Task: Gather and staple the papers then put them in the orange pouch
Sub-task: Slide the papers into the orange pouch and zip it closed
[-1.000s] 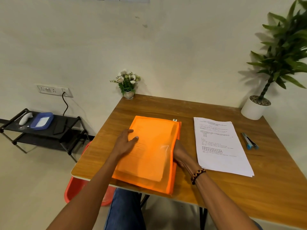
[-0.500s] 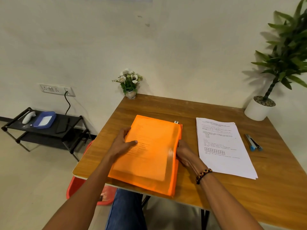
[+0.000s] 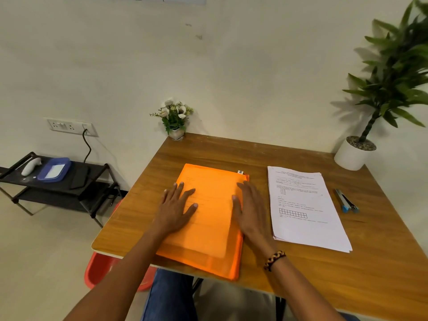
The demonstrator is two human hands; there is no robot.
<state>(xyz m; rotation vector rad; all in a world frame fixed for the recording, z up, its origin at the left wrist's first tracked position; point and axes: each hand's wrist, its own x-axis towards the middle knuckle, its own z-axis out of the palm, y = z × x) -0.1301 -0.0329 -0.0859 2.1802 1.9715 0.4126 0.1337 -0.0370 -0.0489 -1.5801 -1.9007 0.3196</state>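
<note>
Both hands lie flat with fingers spread, gripping nothing: the left hand (image 3: 177, 208) presses the left part of the orange pouch (image 3: 208, 223) at the frame's centre, the right hand (image 3: 251, 210) rests along its right edge. Sheets show faintly through the pouch, which overhangs the counter (image 3: 382, 262) front edge. A stack of printed papers (image 3: 303, 209) lies just right of it, with pens (image 3: 346, 200) farther right.

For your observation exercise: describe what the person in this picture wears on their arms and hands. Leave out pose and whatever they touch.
Both forearms are bare, with no sleeves in view. The left hand carries no ring, watch or glove that shows. The right hand is also ungloved, and a braided bracelet in dark, yellow and reddish strands circles its wrist. Blue denim trousers show below the table edge.
</note>
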